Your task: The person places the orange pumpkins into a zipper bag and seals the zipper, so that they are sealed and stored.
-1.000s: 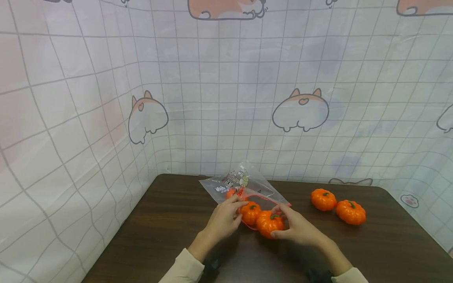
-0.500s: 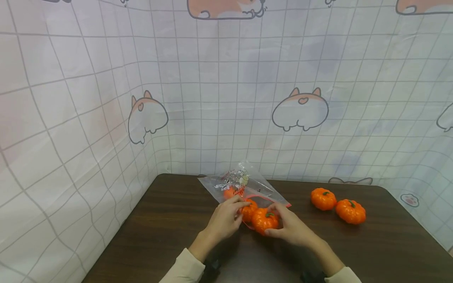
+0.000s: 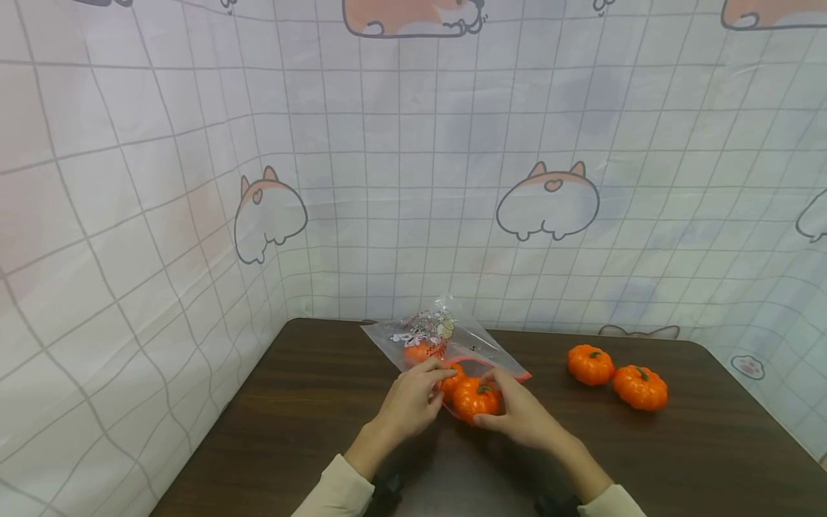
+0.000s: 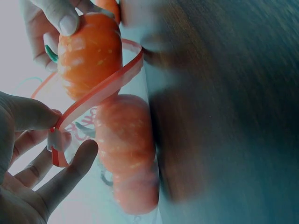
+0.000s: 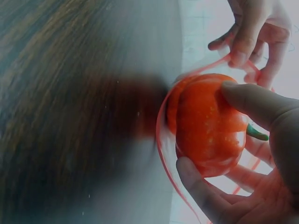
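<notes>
A clear plastic zip bag [image 3: 477,339] with a printed pattern and a red-edged mouth lies on the table. My left hand [image 3: 408,401] pinches the red rim [image 4: 96,95] of that mouth, beside a small white slider [image 4: 55,139]. At the opening, my right hand [image 3: 528,415] grips an orange toy pumpkin [image 5: 210,123] with a green stem, thumb and fingers round its sides. In the left wrist view, two more pumpkins show through the plastic, the nearer pumpkin [image 4: 124,133] just below the rim. From the head, one bagged pumpkin [image 3: 420,352] is visible at the back.
Two orange pumpkins, a left one [image 3: 590,365] and a right one [image 3: 639,388], sit side by side at the right of the dark wooden table [image 3: 310,409]. A grid-patterned cloth wall [image 3: 413,179] with dog drawings stands behind the table and along its left.
My right hand has moved left with its pumpkin, into the bag's mouth. The pumpkins ahead of it have shifted deeper into the bag. My left hand stays on the rim.
</notes>
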`<state>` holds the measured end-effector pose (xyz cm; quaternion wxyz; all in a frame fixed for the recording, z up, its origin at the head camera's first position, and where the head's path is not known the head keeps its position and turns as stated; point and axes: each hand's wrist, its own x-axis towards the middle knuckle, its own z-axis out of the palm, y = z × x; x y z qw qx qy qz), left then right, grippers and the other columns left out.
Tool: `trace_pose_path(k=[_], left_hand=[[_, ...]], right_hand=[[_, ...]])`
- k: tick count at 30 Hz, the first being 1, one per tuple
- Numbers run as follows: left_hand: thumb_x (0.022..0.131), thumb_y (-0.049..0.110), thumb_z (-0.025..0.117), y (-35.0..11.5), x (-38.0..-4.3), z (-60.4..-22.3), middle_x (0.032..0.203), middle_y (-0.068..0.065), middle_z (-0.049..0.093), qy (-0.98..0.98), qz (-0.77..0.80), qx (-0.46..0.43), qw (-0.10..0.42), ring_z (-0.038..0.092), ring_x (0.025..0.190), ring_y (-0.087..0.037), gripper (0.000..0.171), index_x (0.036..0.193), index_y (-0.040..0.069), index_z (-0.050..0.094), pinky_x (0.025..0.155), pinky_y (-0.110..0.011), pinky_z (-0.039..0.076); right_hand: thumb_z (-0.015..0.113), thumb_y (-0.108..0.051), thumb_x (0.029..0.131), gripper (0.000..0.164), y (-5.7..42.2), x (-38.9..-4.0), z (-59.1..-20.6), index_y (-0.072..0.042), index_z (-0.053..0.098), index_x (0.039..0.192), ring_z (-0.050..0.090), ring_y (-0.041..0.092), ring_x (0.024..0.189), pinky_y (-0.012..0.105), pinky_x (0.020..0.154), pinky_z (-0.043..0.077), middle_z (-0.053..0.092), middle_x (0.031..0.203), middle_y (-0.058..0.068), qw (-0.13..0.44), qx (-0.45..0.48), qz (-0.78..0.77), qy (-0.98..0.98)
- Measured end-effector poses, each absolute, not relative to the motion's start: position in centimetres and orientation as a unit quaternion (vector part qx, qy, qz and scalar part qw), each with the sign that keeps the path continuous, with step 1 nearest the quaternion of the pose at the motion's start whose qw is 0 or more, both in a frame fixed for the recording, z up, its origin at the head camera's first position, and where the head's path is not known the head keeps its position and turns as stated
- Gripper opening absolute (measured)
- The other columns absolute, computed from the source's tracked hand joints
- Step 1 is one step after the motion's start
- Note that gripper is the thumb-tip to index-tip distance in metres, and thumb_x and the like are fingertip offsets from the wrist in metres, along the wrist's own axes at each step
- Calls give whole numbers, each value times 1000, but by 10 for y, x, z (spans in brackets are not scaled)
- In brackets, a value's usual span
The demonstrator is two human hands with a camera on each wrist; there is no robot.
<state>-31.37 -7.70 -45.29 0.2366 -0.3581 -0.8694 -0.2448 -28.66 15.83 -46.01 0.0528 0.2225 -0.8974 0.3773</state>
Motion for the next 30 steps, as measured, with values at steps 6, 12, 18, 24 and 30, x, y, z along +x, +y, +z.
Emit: trace_pose_path(k=[6,12,18,24,30], left_hand=[[82,2,76,-77,-314,-453,111,4,71,-868,-245,-359,239,63,82,-11,37,118,12,77,72,-26,55],[83,4,77,-76,-315,-452,112,3,71,-869,-247,-356,237,66,86,-12,35,118,12,77,75,-28,57],[83,3,77,-76,-314,-452,112,5,70,-867,-250,-359,238,62,82,-9,36,117,12,77,71,-23,52],[82,2,77,-76,-314,-453,108,5,69,-869,-247,-357,239,57,77,-7,38,118,13,77,68,-20,48],[82,2,78,-77,-314,-454,108,4,69,-872,-241,-357,233,57,77,-6,38,119,13,76,69,-17,49]], right_hand=[[85,-24,82,54,152,-289,-461,-8,54,123,61,14,93,30,81,52,65,110,5,55,202,375,-903],[86,-25,81,54,147,-291,-460,-10,56,123,62,15,95,34,83,52,66,110,4,57,182,366,-911],[86,-22,80,53,143,-293,-459,-8,56,122,61,15,92,35,81,51,67,108,5,61,179,368,-910],[85,-18,80,53,136,-295,-461,-8,56,123,63,19,95,42,85,54,67,110,7,61,164,366,-914],[84,-16,81,51,130,-298,-465,-7,56,123,64,26,105,50,94,54,66,117,12,66,150,360,-918]])
